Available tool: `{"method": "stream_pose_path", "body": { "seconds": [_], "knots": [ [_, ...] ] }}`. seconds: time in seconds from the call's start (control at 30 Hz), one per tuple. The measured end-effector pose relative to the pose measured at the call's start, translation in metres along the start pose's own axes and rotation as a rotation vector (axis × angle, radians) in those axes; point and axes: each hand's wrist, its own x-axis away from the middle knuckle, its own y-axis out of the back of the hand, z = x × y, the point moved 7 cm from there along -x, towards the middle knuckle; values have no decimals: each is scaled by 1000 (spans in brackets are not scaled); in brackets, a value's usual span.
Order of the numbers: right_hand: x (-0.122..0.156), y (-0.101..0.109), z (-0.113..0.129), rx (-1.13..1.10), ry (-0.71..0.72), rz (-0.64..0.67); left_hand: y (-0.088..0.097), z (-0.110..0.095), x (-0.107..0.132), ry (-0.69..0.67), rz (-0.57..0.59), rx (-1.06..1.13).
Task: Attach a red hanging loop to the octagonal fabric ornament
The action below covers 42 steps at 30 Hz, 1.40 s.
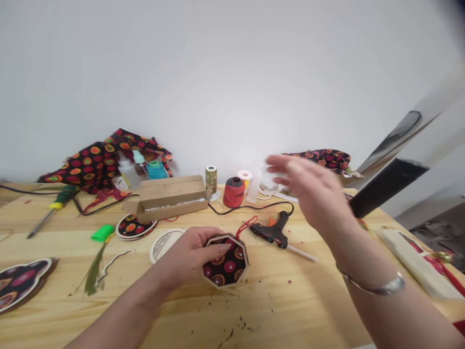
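My left hand (199,249) grips an octagonal ornament (229,266) by its left side, thumb across the front. Dark patterned fabric with small pearl-like dots fills its pale wooden frame, and a red cord loop (247,224) sticks up from its top edge. Raised over the right half of the table, my right hand (308,186) is blurred, with its fingers stretched out to the left and nothing visible in them. Between the hands lies a black glue gun (272,230) with a white glue stick in its back. A round wooden lattice piece (165,242) is partly behind my left hand.
A cardboard box (172,196), a gold thread spool (211,179) and a red thread spool (233,192) stand at the back. Leftward lie a screwdriver (54,208), a green tassel (96,266) and a round fabric ornament (134,227). A black upright bar (388,186) rises at right.
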Motion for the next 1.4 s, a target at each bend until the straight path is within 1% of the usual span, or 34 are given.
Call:
{"method": "stream_pose_path", "body": {
  "seconds": [0.03, 0.07, 0.1, 0.13, 0.17, 0.2, 0.23, 0.27, 0.37, 0.47, 0.57, 0.63, 0.77, 0.93, 1.07, 1.2, 1.4],
  "knots": [
    [7, 17, 6, -47, 40, -190, 2, 0, -1, -21, -22, 8],
    [17, 28, 7, -60, 49, -306, 4, 1, -2, -38, -42, 22],
    [26, 31, 4, -38, 14, -334, 6, 1, -2, -59, -55, 40],
    [35, 28, -3, 3, -61, -295, 7, 0, -2, -77, -66, 53],
    [44, 20, -12, 40, -131, -222, 7, -1, -2, -93, -70, 71],
    [54, 10, -24, 54, -214, -131, 6, -3, -2, -105, -71, 88],
    [65, 1, -36, 49, -293, -69, 5, -6, -1, -113, -71, 103],
    [75, -8, -48, 29, -365, -39, 4, -8, -1, -120, -72, 119],
    [101, -28, -75, -95, -548, -68, 0, -17, 2, -136, -94, 169],
    [114, -50, -85, -273, -641, -58, -3, -23, 7, -155, -134, 219],
    [117, -68, -81, -393, -631, -19, -6, -21, 14, -157, -181, 250],
    [118, -75, -78, -433, -608, -21, -8, -17, 23, -145, -204, 272],
    [124, -84, -73, -449, -613, -76, -14, -8, 41, -138, -234, 330],
    [127, -91, -64, -479, -582, -89, -15, 1, 56, -149, -282, 371],
    [128, -94, -65, -494, -579, -93, -15, 0, 60, -175, -303, 365],
    [128, -94, -71, -496, -580, -95, -15, 0, 60, -153, -324, 362],
    [124, -90, -76, -450, -562, -71, -13, 5, 53, -129, -294, 348]
  ]
}}
